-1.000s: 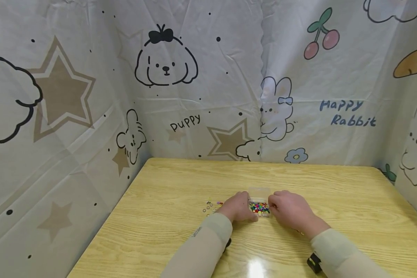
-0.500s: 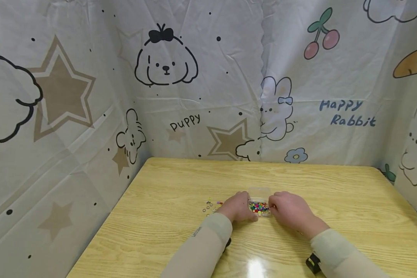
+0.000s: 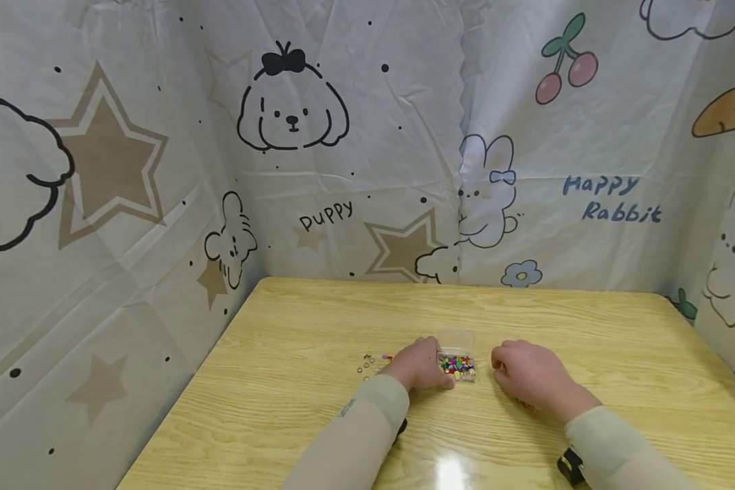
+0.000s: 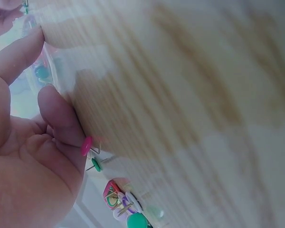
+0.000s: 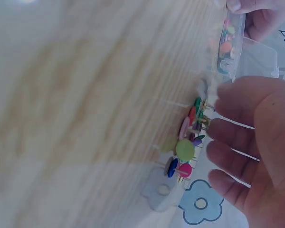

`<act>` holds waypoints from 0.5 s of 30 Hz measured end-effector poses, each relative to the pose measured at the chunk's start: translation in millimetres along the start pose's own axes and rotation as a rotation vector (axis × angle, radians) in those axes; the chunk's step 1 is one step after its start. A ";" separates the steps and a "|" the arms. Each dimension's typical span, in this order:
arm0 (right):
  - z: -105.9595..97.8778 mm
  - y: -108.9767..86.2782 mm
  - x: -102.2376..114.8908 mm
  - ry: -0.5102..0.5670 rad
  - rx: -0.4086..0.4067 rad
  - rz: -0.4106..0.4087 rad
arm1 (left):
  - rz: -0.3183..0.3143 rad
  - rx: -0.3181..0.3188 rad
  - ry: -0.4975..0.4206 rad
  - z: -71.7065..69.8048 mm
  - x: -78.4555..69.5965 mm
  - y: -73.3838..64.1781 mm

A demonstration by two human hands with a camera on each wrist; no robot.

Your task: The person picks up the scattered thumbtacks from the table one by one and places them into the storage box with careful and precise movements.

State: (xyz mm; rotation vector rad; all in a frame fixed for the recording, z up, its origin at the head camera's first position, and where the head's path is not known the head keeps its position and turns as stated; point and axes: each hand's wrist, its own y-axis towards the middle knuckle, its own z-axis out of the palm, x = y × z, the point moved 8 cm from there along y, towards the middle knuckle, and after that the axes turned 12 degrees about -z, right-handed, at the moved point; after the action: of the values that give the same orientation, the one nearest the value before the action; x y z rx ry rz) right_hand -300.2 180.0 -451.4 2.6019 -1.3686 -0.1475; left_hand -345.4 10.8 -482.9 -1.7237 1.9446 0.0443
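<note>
A small clear plastic box (image 3: 467,379) full of colourful thumbtacks (image 3: 456,365) sits on the table, its lid (image 3: 457,339) raised at the back. My left hand (image 3: 421,364) holds the box by its left side, thumb at the front corner. Apart from the box, my right hand (image 3: 531,371) hovers low to its right. In the right wrist view its fingers (image 5: 230,154) are loosely bent beside a cluster of loose thumbtacks (image 5: 185,149) in green, pink, red and blue. In the head view, that hand mostly hides this cluster.
More loose thumbtacks (image 3: 367,366) lie scattered left of the left hand; the left wrist view shows several tacks (image 4: 137,220) close to the palm. The wooden table (image 3: 318,313) meets a patterned cloth (image 3: 355,136) at its back and left edges.
My right hand has drawn away from the box's right side and moved right, to the loose thumbtacks there. The left hand and the box stay in place.
</note>
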 end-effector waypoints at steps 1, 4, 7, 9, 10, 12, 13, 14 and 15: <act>-0.2 -0.6 -0.1 0.000 0.006 -0.003 | 0.000 -0.001 -0.002 -0.3 0.0 0.1; -0.1 -1.5 0.4 0.005 0.024 -0.011 | 0.015 -0.002 -0.001 -0.5 -1.0 0.1; 2.2 -1.4 0.4 0.012 0.046 -0.010 | 0.025 -0.004 -0.001 -0.4 -1.6 -0.1; 3.9 -1.2 0.0 0.019 0.058 -0.005 | 0.024 0.002 -0.006 0.1 -1.4 -0.6; 4.6 -1.2 -0.3 0.023 0.063 0.000 | 0.021 0.003 -0.008 0.4 -1.1 -0.6; 5.9 -1.3 -1.1 0.027 0.070 0.008 | 0.016 0.007 -0.014 0.4 -0.7 -1.1; 6.3 -1.3 -1.5 0.028 0.072 0.012 | 0.014 0.008 -0.017 0.4 -0.6 -1.3; 6.8 -1.4 -2.0 0.027 0.073 0.015 | 0.013 0.009 -0.020 0.1 -0.6 -1.5; 7.0 -1.4 -2.3 0.028 0.073 0.017 | 0.012 0.008 -0.021 -0.3 -0.7 -1.7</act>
State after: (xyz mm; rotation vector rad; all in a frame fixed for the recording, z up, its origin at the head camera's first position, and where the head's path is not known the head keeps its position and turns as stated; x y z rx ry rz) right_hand -301.6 181.7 -458.6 2.6399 -1.4117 -0.0602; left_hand -343.9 11.0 -481.9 -1.7003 1.9380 0.0588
